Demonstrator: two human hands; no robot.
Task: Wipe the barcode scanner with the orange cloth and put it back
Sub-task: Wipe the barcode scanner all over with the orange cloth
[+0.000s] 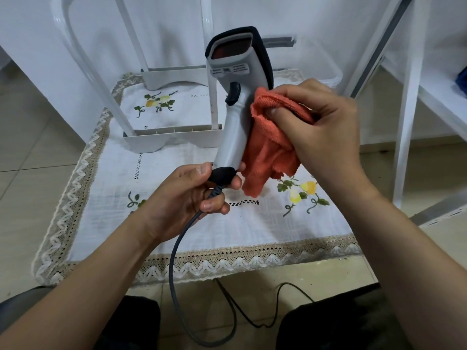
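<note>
A grey barcode scanner [235,107] with a black head rim and black trigger stands upright in the air above the low table. My left hand [192,198] grips its black base cap, where the dark cable [177,248] comes out and loops down to the floor. My right hand [321,127] holds the bunched orange cloth [267,147] and presses it against the right side of the scanner's handle. Part of the cloth hangs loose below my fingers.
A white embroidered tablecloth [177,223] with a lace border covers the low table. A white plastic frame [166,137] stands on it behind the scanner. White shelving [409,97] rises at the right. A thin black wire [252,314] lies on the tiled floor between my knees.
</note>
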